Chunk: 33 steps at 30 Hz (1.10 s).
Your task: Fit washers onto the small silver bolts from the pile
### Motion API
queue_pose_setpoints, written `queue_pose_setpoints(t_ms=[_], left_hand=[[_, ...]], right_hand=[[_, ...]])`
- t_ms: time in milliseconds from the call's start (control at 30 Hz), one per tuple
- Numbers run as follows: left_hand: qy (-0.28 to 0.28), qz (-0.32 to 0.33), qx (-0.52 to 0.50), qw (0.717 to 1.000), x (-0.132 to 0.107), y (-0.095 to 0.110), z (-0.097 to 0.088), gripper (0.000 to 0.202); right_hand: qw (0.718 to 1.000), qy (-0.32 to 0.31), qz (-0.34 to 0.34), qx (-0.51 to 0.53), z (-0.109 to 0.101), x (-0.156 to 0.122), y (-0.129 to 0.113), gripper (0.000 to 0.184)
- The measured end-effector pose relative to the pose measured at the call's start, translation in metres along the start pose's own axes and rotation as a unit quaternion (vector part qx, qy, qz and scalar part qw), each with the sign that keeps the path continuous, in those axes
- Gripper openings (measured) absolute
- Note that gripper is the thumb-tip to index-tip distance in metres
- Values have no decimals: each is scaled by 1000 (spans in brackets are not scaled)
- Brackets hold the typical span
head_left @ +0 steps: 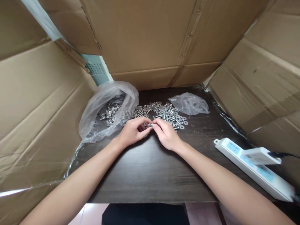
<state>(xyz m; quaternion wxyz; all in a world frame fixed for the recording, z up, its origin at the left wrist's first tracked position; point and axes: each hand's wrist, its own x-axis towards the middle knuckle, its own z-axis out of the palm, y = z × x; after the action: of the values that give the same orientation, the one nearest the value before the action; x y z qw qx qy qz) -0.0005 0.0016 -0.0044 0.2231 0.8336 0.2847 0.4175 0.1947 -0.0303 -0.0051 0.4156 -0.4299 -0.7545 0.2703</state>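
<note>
Both hands meet over the dark table, in front of a loose heap of bolts, nuts and washers (167, 112). A small silver bolt (150, 125) lies between their fingertips. My left hand (136, 130) is closed on the bolt from the left, its fingers curled. From the right, my right hand (166, 133) pinches the bolt's other end with thumb and forefinger. Whether a nut or washer sits on the bolt is too small to tell, and the fingers partly hide it.
An open clear plastic bag (91, 117) with metal hardware inside stands at the left. A smaller plastic bag (191, 104) lies at the back right. On the right is a white power strip (253, 175) with a plugged-in charger (260, 155). Cardboard walls (150, 37) surround the table (150, 175).
</note>
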Motion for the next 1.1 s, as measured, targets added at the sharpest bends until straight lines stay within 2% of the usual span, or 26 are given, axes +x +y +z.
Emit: queue_pose_setpoints(t_ms=[200,400,767,967,1100], left_hand=[[3,2,-6,1000,0,0,0,14],[12,-4,2,1000,-1,-1,0,15],[-10,-3,-1,1000,0,1,0,10],[-3,-21,3,1000,1,1,1,10],[-10,-15,3,1000,0,0,1,9]], right_hand=[[1000,4,-2,4,-1,1,0,31],[1000,19,11,14,-2,1,-3,16],[1000,-2,19,4,-2,2,-1,27],[999,-2,37,13,-2,1,-1,12],[1000,-8,30,4,-2,0,-1,11]])
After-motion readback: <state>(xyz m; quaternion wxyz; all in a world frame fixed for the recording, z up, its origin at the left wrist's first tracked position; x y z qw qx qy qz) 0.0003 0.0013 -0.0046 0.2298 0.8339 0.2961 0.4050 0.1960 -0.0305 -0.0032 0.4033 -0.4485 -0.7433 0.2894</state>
